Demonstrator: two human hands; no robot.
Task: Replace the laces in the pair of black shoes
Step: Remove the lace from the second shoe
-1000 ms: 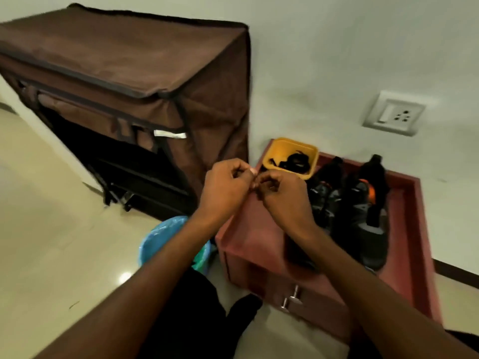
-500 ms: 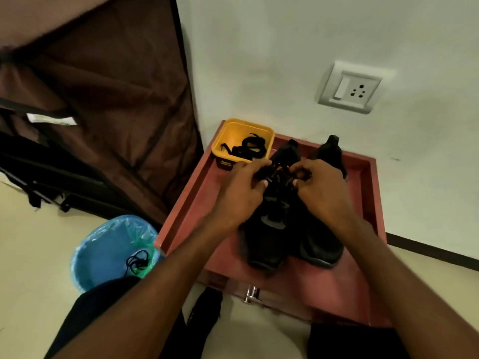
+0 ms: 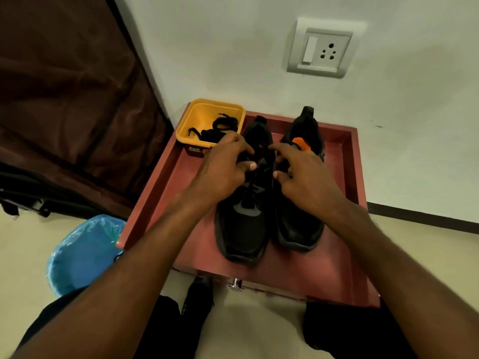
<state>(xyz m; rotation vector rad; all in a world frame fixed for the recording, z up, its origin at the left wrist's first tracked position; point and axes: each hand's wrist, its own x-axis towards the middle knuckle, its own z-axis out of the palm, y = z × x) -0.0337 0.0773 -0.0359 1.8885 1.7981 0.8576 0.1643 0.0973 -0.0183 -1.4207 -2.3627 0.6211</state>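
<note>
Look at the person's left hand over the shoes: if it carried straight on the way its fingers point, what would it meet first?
Probably the right hand. The left hand points its fingers across the left shoe toward it, with only a narrow gap over the shoe's laces between their fingertips. Depth is unclear, so it might brush the laces first.

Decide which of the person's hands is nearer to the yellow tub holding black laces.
Left. The left hand sits just in front of the yellow tub, its fingertips almost at the rim. The right hand is farther right, over the shoes.
</note>
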